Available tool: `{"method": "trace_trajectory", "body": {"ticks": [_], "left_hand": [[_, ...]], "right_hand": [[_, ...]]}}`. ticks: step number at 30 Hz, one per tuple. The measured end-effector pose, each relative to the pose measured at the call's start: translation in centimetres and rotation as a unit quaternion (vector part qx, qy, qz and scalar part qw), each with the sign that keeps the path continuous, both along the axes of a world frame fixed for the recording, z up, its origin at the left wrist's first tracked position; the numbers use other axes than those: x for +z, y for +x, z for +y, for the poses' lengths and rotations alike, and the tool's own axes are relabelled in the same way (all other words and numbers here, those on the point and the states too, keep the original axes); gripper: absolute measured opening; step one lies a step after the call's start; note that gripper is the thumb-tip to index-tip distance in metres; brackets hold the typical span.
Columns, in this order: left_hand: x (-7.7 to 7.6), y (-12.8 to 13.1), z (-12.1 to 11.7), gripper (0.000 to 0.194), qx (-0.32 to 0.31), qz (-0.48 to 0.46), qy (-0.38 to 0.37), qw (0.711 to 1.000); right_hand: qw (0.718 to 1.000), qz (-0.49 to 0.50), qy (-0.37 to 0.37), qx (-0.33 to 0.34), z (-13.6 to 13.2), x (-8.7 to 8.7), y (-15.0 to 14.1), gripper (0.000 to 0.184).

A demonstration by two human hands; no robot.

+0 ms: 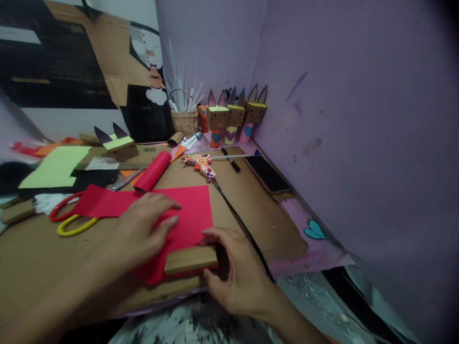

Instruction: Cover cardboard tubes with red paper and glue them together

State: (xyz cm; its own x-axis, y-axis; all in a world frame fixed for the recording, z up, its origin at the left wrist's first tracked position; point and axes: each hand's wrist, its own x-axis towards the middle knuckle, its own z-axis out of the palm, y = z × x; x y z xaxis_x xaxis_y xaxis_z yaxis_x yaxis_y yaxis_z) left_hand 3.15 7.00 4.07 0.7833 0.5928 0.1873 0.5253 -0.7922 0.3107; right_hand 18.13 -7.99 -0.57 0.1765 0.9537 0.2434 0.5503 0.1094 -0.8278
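A sheet of red paper [195, 210] lies on the cardboard work surface, with a brown cardboard tube [191, 260] across its near edge. The fingers and thumb of my right hand [240, 274] curl round the tube's right end. On the sheet rests my left hand [145, 222], thumb and fingers apart and nothing held. Left of it, a red paper strip [103, 203] partly covers scissors with red and yellow handles [77, 227]. A red paper-covered tube [154, 172] stands just beyond the sheet.
A patterned glue gun [202, 165] trails a black cord [236, 212] past my right hand. A phone [267, 174] and black marker [231, 160] lie beyond. Cardboard eared figures [236, 114] and a basket of white sticks [184, 122] stand by the purple wall [340, 119].
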Motion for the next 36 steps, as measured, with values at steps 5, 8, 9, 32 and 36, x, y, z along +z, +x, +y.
{"method": "trace_trajectory", "body": {"ticks": [5,8,9,32,36], "left_hand": [[-2.0,3.9,5.2,0.036,-0.014,0.096,-0.008,0.995],[-2.1,4.6,5.1,0.039,-0.019,0.083,-0.021,0.996],[-1.7,4.4,4.7,0.038,-0.017,0.069,-0.037,0.997],[-3.1,-1.3,-6.5,0.017,-0.106,-0.166,0.108,0.974],[-5.0,-0.7,-7.1,0.028,-0.089,-0.157,0.196,0.964]], "right_hand": [[1.000,0.017,-0.023,0.009,0.4,0.0,0.4,0.053],[0.999,0.014,-0.030,0.009,0.7,-0.1,0.6,0.045],[0.999,0.010,-0.031,0.011,0.7,-0.2,0.6,0.039],[0.997,0.002,-0.074,0.015,3.2,0.4,1.3,0.015],[0.997,0.008,-0.076,0.015,3.7,0.6,1.5,0.011]]}}
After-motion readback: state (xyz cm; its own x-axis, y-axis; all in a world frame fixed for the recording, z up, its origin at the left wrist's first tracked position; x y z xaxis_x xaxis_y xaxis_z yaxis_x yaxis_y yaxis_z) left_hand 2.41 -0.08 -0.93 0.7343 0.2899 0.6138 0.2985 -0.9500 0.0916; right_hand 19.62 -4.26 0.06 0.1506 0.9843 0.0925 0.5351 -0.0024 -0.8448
